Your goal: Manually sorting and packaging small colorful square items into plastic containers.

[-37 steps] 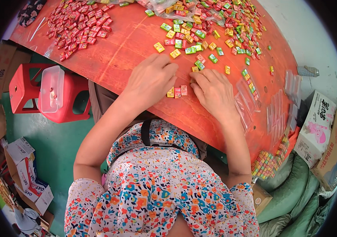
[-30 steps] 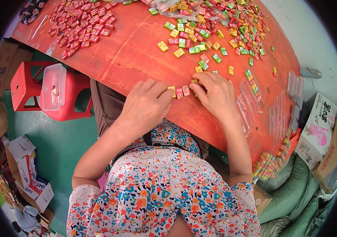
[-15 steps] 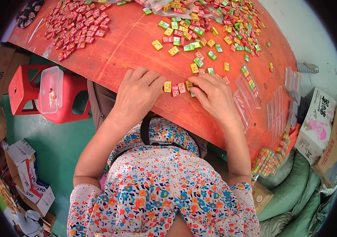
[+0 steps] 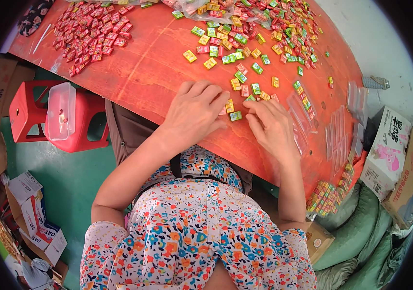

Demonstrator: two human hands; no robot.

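Observation:
My left hand [image 4: 194,115] curves over a short row of small candy-size boxes near the table's front edge, hiding most of them. Its thumb and fingers are apart, with a sliver of pink box between them. At its fingertips lies a yellow box [image 4: 229,106], with a green box [image 4: 235,116] just beside that. My right hand [image 4: 270,126] is a little farther right, thumb and forefinger parted and nothing seen between them. Close to its fingertips are another green box [image 4: 250,98] and a yellow box [image 4: 265,95].
Red boxes [image 4: 93,36] are heaped at the far left of the red table [image 4: 148,72]; mixed boxes [image 4: 235,38] spread across the far right. Clear plastic trays [image 4: 337,135] lie at right, one strip filled. Red stools [image 4: 78,128] and cartons [image 4: 383,152] stand around.
My left hand has moved right over the row, covering boxes that showed before. My right hand has drawn away from the row's end, leaving a yellow and a green box in view there.

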